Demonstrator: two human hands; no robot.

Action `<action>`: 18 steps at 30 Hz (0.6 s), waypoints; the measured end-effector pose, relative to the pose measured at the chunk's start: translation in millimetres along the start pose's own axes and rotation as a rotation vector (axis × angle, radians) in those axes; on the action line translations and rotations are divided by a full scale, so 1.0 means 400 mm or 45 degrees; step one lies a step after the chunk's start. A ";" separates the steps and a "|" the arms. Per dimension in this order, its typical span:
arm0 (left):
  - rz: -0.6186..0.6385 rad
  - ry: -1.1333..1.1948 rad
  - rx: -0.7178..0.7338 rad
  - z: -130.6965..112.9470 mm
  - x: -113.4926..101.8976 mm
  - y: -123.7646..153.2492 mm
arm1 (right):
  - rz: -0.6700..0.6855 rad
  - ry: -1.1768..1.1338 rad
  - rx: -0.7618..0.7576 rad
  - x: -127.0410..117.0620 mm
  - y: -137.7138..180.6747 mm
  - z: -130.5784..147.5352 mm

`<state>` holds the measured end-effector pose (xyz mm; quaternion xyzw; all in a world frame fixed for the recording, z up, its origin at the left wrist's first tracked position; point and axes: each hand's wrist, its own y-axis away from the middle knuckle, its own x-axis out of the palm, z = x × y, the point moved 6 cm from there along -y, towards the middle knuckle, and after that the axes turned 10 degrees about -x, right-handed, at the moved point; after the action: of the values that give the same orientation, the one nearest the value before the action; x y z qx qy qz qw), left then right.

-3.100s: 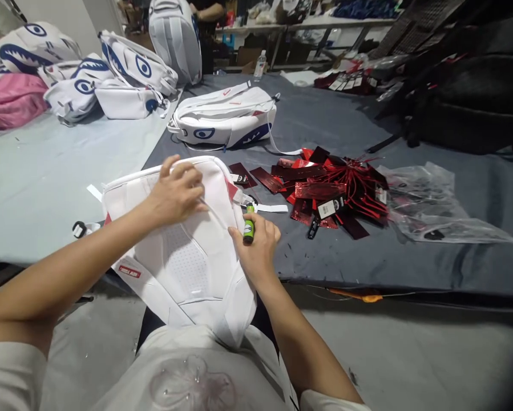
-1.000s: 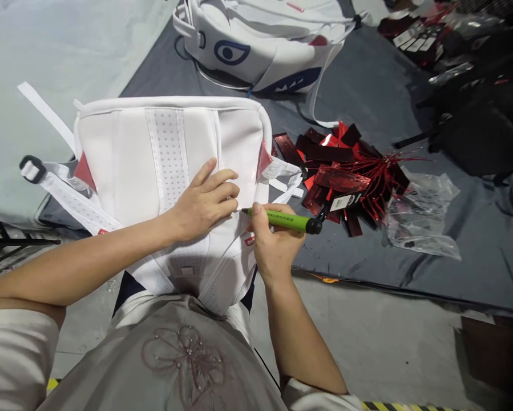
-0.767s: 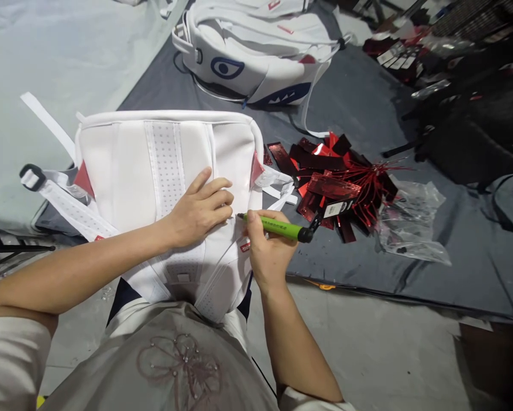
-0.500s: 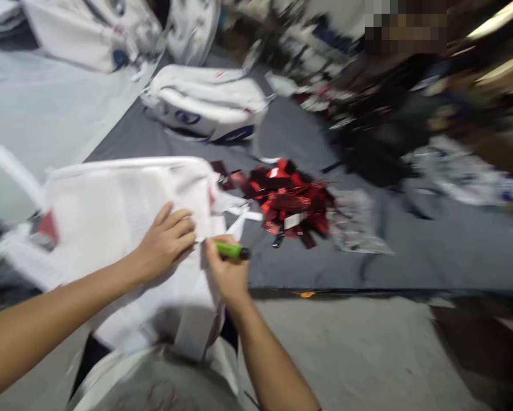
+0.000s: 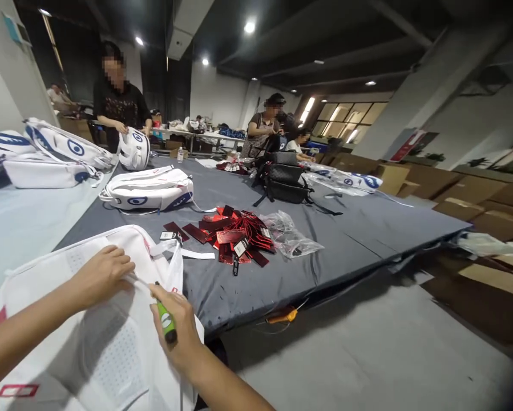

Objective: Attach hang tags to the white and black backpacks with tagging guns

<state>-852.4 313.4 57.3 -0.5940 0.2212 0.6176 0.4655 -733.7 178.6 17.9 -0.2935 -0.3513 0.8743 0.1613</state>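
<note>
A large white backpack [image 5: 59, 342] with red trim and perforated padding lies in front of me, partly over the table edge. My left hand [image 5: 106, 274] has its fingers closed on a fold of the backpack's white fabric. Just to its right, my right hand [image 5: 174, 319] is wrapped round a green tool with a black end [image 5: 166, 322]. The tool's working tip is hidden by the fingers, so I cannot tell its kind. Between the hands, a narrow white edge of fabric is pulled up.
Red shiny hang tags [image 5: 241, 234] lie heaped beside a clear plastic bag [image 5: 293, 237]. Beyond are a finished white bag [image 5: 149, 189] and a black backpack [image 5: 284, 180]. An orange-handled tool [image 5: 284, 315] hangs at the table edge. Co-workers [image 5: 121, 108] stand behind the table; cartons [image 5: 474, 285] are stacked right.
My view has swung up and to the right, bringing the room into sight. The hands have drawn slightly apart over the backpack; the green tool now points down toward me.
</note>
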 end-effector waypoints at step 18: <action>-0.363 0.224 -0.337 -0.138 -0.132 0.108 | 0.102 0.182 -0.545 -0.068 0.013 0.011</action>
<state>-866.9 231.2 83.9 -0.7270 0.0917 0.5150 0.4448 -715.7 159.2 27.9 -0.3958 -0.5047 0.7624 0.0851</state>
